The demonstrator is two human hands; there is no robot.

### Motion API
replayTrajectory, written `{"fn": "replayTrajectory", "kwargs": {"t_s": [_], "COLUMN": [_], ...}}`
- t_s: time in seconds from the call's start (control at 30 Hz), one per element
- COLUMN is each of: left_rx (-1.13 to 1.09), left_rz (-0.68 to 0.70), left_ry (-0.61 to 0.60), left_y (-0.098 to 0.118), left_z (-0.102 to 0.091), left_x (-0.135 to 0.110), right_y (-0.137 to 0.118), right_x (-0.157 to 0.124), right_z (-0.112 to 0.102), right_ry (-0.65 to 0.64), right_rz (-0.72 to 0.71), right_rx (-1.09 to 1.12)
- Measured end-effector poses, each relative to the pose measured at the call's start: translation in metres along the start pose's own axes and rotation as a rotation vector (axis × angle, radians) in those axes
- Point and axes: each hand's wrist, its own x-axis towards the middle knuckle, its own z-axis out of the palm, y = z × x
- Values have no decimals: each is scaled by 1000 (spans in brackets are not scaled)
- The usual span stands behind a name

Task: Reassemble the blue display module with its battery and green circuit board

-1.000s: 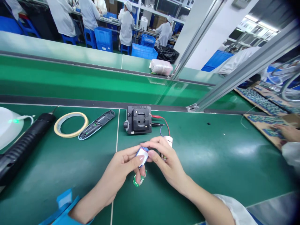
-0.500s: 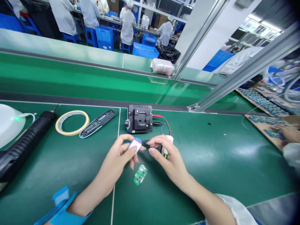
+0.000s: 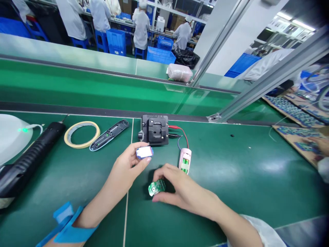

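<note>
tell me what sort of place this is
Probably an electronics assembly workshop: there's a small green circuit board in the right hand, with white-coated people beyond and blue plastic crates near them.

Materials and finishes at a workbench. The benchtop [image 3: 231, 199] is smooth and semi-glossy, with soft highlights. The circuit board [image 3: 157, 187] has a shiny green coating; the blue-edged piece [image 3: 144, 152] presents a smooth white face. The black fixture [image 3: 154, 129] appears to be matt plastic set with bright metal screws, the battery case [image 3: 189, 157] smooth pink plastic. The tape roll [image 3: 68, 139] looks papery and matt, the screwdriver body [image 3: 28, 164] ribbed black plastic. The frame bar [image 3: 259, 80] is satin grey metal; the wrapped bundle [image 3: 179, 72] wears crinkled, translucent plastic film; the white sleeve [image 3: 262, 230] is soft, matt cloth.
</note>
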Motion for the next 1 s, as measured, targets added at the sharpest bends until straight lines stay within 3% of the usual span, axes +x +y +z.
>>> {"fn": "replayTrajectory", "kwargs": {"t_s": [0.13,0.3,0.6,0.7,0.8,0.93,1.0], "left_rx": [-109,-235,-402,-446,-468,-444,-442], "left_rz": [-17,-123,-179,-183,-164,-171,-181], "left_ry": [18,-64,-194,-235,-248,-250,-262], "left_y": [2,1,-1,-2,-5,-8,-9], "left_z": [2,5,10,13,15,15,15], "left_x": [-1,-7,-14,-15,-17,-19,-19], "right_y": [6,13,12,10,9,10,11], "right_x": [0,3,5,4,1,-2,-3], "right_z": [-9,-16,-11,-7,-3,0,0], "right_ry": [160,498,789,821,811,705,655], "right_rz": [65,136,42,-49,-183,-447,-497], "right_rx": [398,633,630,532,296,91,22]}}
